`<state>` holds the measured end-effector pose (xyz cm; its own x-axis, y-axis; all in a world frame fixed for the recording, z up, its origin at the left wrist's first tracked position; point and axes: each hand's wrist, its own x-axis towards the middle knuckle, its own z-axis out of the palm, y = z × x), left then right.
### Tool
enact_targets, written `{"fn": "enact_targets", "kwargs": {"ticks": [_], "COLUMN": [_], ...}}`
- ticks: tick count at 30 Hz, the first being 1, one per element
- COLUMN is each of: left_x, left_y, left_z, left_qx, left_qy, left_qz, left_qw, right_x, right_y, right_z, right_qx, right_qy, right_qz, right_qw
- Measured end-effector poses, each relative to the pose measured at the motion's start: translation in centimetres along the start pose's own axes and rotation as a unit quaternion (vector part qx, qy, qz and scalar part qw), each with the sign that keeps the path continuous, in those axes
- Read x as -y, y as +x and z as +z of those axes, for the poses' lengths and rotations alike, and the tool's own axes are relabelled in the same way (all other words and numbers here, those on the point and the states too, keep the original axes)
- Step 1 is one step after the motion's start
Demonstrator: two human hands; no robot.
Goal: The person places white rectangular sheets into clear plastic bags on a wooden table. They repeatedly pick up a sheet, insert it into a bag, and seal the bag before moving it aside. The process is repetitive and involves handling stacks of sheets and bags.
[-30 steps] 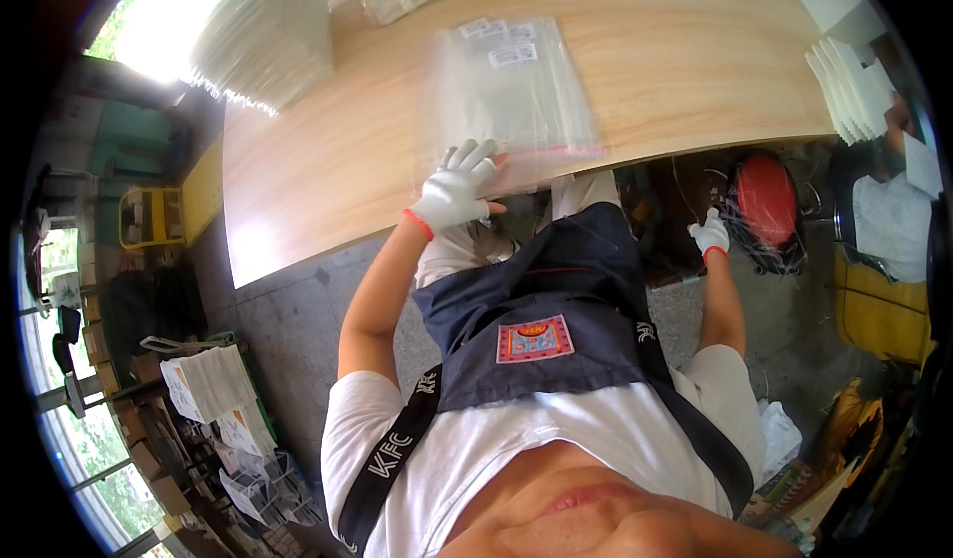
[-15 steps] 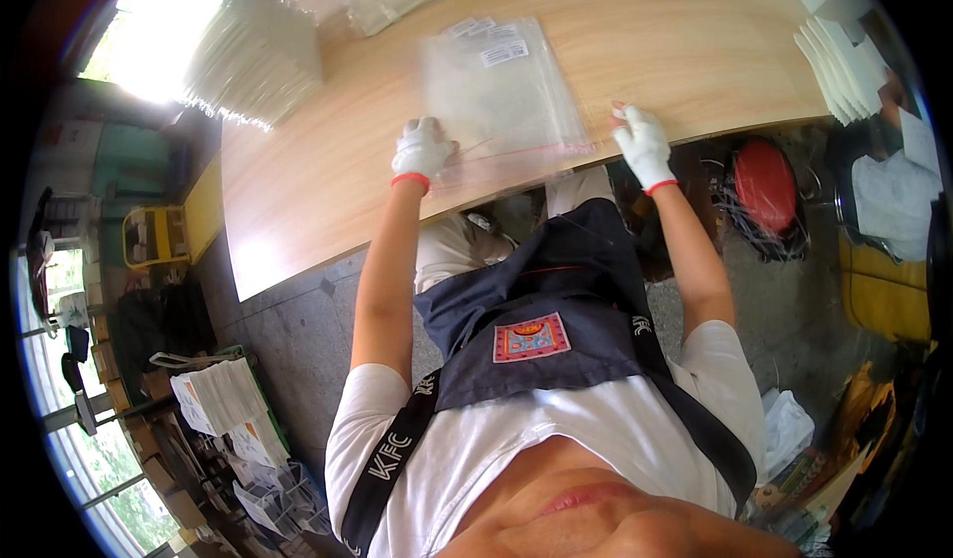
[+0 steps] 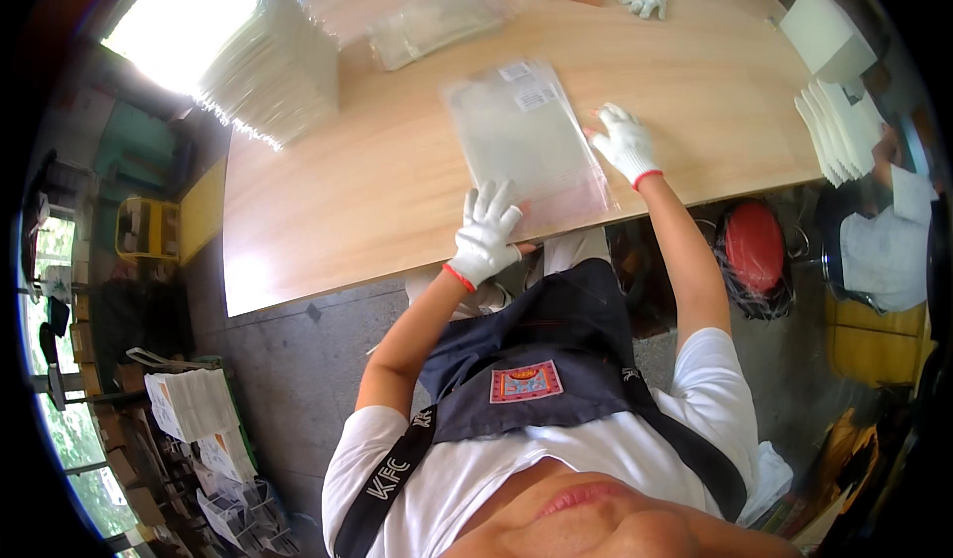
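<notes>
A flat stack of clear plastic bags [image 3: 526, 141] with white labels [image 3: 528, 85] at its far end lies near the table's front edge. My left hand [image 3: 484, 232], in a white glove with a red cuff, is at the stack's near left corner. Its fingers are stretched and spread, with the thumb toward the table edge. Just off the right side of the bags rests my right hand [image 3: 623, 145], gloved alike, its bare fingertips pointing left. Those fingers are loosely bent and apart, and nothing shows in them.
More clear bags [image 3: 442, 27] lie farther back on the wooden table [image 3: 328, 201]. A tall stack of translucent sheets [image 3: 283, 67] stands at left. White folded packs [image 3: 837, 131] sit at the right edge, and a spare glove [image 3: 645, 2] lies at the back. A red stool [image 3: 752, 245] stands below right.
My left hand has moved right and nearer, its fingers now spread. The bag stack looks straighter, with its labels closer together. My right hand has come closer to its right edge. The view has shifted.
</notes>
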<state>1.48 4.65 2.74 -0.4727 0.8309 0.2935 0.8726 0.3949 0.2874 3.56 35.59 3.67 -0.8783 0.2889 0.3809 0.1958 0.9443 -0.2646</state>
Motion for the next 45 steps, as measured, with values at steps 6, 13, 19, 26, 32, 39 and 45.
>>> {"fn": "enact_targets", "kwargs": {"ticks": [6, 13, 19, 26, 32, 39, 45], "left_x": [-0.2, 0.0, 0.2, -0.4, 0.2, 0.7, -0.3], "left_y": [-0.4, -0.6, -0.4, 0.3, 1.8, 2.3, 1.4], "left_z": [0.7, 1.1, 1.7, -0.1, -0.7, -0.6, 0.1], "left_qx": [-0.015, -0.047, -0.08, -0.107, -0.003, 0.106, -0.032], "left_qy": [-0.033, -0.045, -0.054, -0.082, 0.047, 0.024, 0.025], "left_qz": [0.015, 0.0, -0.01, -0.027, -0.066, -0.063, 0.047], "left_qw": [0.999, 0.998, 0.995, 0.991, 0.997, 0.992, 0.998], "right_x": [2.1, 1.5, -1.8, -0.8, 0.1, -1.3, -3.9], "right_y": [3.0, -1.4, -5.0, -7.6, -8.6, -10.6, -19.7], "right_z": [4.7, 2.6, 1.5, 1.2, 1.4, 1.6, -0.1], "right_qx": [0.098, 0.14, 0.091, 0.028, -0.053, -0.122, -0.031], "right_qy": [-0.092, -0.02, -0.008, 0.089, 0.045, 0.479, 0.46], "right_qz": [-0.019, 0.0, 0.047, 0.056, -0.023, 0.188, 0.433], "right_qw": [0.991, 0.99, 0.995, 0.994, 0.997, 0.849, 0.774]}}
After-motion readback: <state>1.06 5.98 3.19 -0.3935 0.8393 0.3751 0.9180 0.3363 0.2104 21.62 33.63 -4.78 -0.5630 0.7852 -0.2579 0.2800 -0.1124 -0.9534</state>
